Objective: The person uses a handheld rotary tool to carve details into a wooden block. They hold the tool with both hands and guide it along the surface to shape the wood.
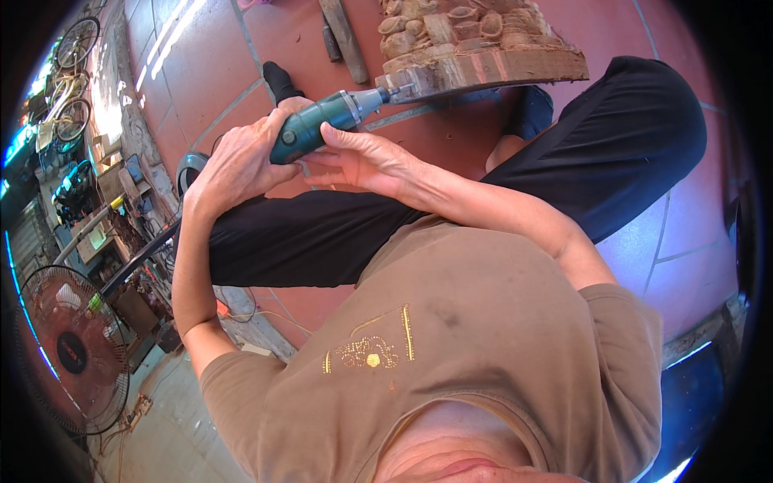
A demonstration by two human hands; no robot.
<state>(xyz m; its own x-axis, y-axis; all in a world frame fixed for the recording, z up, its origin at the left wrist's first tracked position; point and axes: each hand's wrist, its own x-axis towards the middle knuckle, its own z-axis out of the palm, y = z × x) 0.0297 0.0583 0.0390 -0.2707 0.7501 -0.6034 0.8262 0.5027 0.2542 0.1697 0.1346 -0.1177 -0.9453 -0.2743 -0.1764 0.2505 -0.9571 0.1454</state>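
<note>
A green rotary hand tool [322, 122] with a silver nose points right, its tip touching the lower left edge of a carved wooden block [475, 48] at the top of the view. My left hand [241, 157] wraps around the tool's rear body. My right hand [362, 157] lies under and against the tool's front part, fingers stretched along it. The carving stands on the red tiled floor [209, 64], just beyond my black-trousered legs [580, 161].
A wooden stick [342, 32] lies on the tiles left of the carving. A standing fan [68, 350] is at the lower left. Cluttered tools and boxes [105, 209] and bicycles [72, 80] line the left side. A black cable [137, 258] runs behind my left arm.
</note>
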